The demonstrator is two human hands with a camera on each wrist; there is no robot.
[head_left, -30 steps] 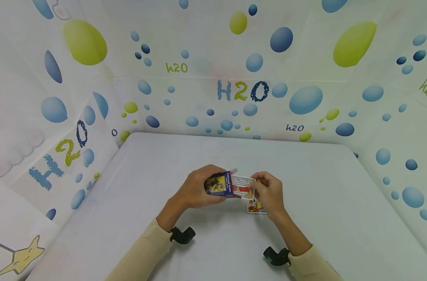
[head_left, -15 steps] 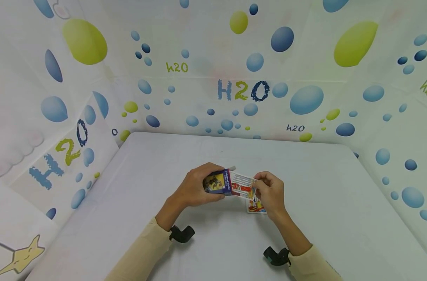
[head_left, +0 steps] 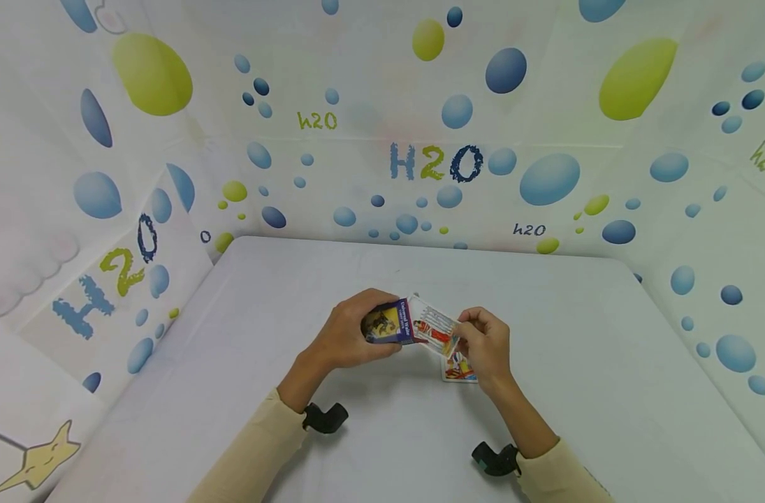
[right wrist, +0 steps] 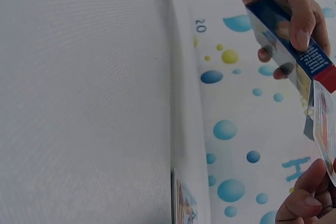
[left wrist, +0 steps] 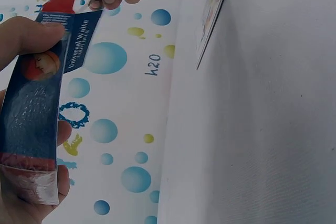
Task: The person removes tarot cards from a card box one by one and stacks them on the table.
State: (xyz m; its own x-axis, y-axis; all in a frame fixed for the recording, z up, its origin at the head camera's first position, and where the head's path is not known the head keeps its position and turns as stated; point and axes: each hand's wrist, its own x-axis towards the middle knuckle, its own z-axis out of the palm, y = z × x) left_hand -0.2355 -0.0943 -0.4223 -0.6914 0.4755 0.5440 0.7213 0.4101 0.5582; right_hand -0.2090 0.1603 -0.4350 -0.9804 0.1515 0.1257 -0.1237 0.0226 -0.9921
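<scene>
My left hand (head_left: 346, 332) grips a small dark blue tarot card box (head_left: 385, 323) lettered "Universal Waite", tilted above the table. In the left wrist view, a red flap (left wrist: 59, 3) stands up at the box's open end. My right hand (head_left: 490, 344) pinches the outer edge of a picture card (head_left: 434, 327) with thumb and fingers. The card's other end reaches the box's open end, and it slants down to the right. Below and behind my right hand, a small stack of picture cards (head_left: 457, 370) lies on the table, partly hidden by the hand.
A white cloth covers the table (head_left: 281, 293). Behind it and at both sides hang white printed sheets (head_left: 369, 77) with blue and green drops. Each wrist carries a black camera mount, the left mount (head_left: 325, 418) and the right mount (head_left: 495, 459).
My left hand and the box have shifted slightly up and left. The card has turned to slant more steeply, and more of its face shows. My right hand has barely moved.
</scene>
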